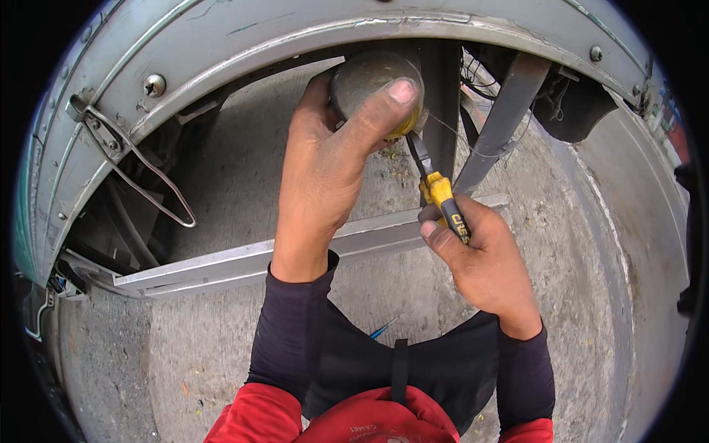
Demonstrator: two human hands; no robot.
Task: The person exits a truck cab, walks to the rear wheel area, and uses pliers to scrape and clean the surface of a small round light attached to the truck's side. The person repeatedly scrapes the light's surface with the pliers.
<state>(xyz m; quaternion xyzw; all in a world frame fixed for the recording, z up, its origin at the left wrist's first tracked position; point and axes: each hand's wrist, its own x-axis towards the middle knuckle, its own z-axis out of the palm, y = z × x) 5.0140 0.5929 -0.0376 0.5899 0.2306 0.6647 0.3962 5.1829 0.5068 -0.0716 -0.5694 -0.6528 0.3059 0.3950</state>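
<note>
My left hand (319, 173) is wrapped round a dusty, round lamp-like piece (363, 83) with a yellowish lower edge, its thumb lying across the face. Closed on the handles of a pair of pliers (441, 193), yellow and dark grey, is my right hand (489, 258). The pliers' jaws point up to the lower right edge of the round piece. Whether they grip something there is too small to tell. From about that spot a thin wire (461, 140) runs right toward a slanted grey metal bar (504, 118).
A grey riveted vehicle panel (244, 37) curves over the top, with a bent metal rod hook (159, 181) hanging at left. A metal rail (214, 267) crosses below my hands. Dark loose wires (476, 77) hang at upper right. A blue screwdriver-like tool (382, 328) lies on the concrete.
</note>
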